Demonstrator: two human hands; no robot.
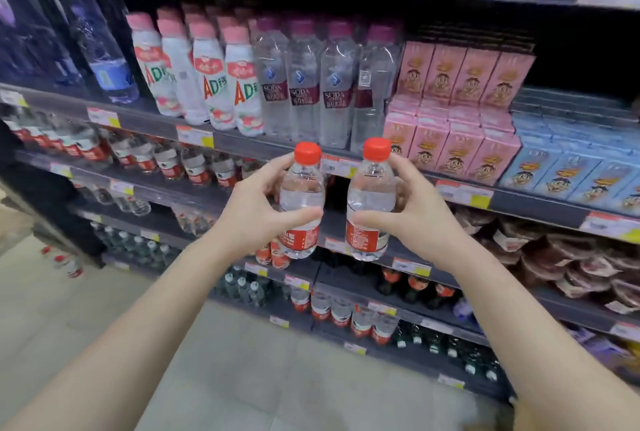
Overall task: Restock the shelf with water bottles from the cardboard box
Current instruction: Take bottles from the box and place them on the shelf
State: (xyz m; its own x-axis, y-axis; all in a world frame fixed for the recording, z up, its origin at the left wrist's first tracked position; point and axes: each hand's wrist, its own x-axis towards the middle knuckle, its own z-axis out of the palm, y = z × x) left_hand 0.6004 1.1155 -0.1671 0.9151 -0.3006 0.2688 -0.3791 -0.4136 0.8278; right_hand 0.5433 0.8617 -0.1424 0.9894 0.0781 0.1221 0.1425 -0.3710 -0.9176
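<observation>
Both hands are gripping upright bottles: left hand holding left bottle, right hand holding right bottle, lining up with the shelf's front edge for slotting.

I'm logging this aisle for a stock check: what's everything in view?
left bottle: one, clear with red cap, in left hand
right bottle: one, same, in right hand
soda bottles: four in front, clear with maroon caps, upper shelf centre
AD bottles: several, white with pink caps, left of soda
pink cartons: many, stacked right of soda
blue cartons: many, far right
price tags: many, white-yellow, shelf edges
left hand: grips left bottle
right hand: grips right bottle
</observation>
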